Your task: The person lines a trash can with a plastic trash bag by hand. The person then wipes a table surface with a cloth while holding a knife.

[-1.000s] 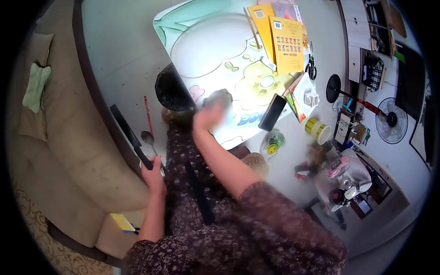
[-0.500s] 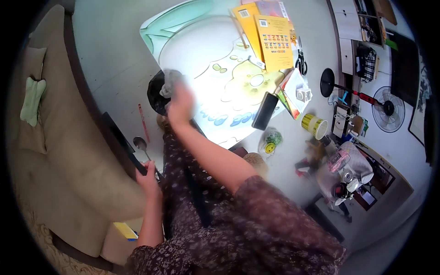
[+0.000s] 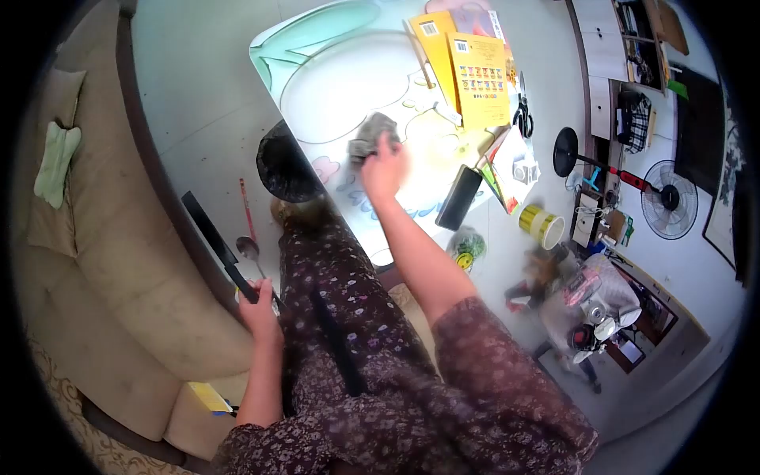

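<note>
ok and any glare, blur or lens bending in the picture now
Head view: glare washes out much of the table's pale top; head view: the right hand looks soft and smeared; head view: the sofa curves, with black corners.

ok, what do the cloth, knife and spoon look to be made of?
Cloth under the right hand: matte grey fabric, bunched in soft folds; fibre unclear.
Knife: probably metal, dark low-sheen finish, rigid straight blade; handle material unclear.
Spoon: likely metal, given the bowl's greyish shine.
</note>
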`<state>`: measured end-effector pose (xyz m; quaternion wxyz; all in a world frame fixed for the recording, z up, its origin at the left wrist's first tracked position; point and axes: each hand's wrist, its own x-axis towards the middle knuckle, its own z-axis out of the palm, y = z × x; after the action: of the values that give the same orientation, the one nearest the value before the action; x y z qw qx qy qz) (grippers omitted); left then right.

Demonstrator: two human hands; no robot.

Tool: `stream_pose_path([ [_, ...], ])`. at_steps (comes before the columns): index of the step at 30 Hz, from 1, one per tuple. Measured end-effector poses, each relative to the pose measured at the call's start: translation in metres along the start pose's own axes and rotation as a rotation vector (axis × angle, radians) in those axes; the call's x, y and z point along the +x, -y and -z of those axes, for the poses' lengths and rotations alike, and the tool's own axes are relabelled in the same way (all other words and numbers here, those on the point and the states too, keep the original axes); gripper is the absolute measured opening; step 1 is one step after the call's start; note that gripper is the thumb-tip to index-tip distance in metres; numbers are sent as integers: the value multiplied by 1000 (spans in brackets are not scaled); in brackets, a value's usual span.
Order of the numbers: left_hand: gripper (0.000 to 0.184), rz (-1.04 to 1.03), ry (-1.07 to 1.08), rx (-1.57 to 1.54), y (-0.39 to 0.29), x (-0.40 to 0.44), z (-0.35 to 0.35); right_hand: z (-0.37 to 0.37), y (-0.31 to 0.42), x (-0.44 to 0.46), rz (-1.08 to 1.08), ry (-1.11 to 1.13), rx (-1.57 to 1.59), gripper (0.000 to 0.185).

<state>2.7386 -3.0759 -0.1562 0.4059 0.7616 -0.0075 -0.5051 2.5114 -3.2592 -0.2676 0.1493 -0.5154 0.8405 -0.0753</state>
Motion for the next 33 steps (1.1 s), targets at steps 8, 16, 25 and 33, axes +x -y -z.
stream_pose_path([
  [8,19,-10,-31,3,-25,-8,-16,29,28,-43,443,146,84,50],
  [16,20,-27,-51,44,-16,-1,-17,27,-7,-69,343,116,-27,46],
  [25,20,11,-37,29,-28,-7,-25,23,39,-11,309,105,3,46],
  [33,21,-6,-60,63,-16,-5,-14,33,6,-48,383,184,-71,52],
])
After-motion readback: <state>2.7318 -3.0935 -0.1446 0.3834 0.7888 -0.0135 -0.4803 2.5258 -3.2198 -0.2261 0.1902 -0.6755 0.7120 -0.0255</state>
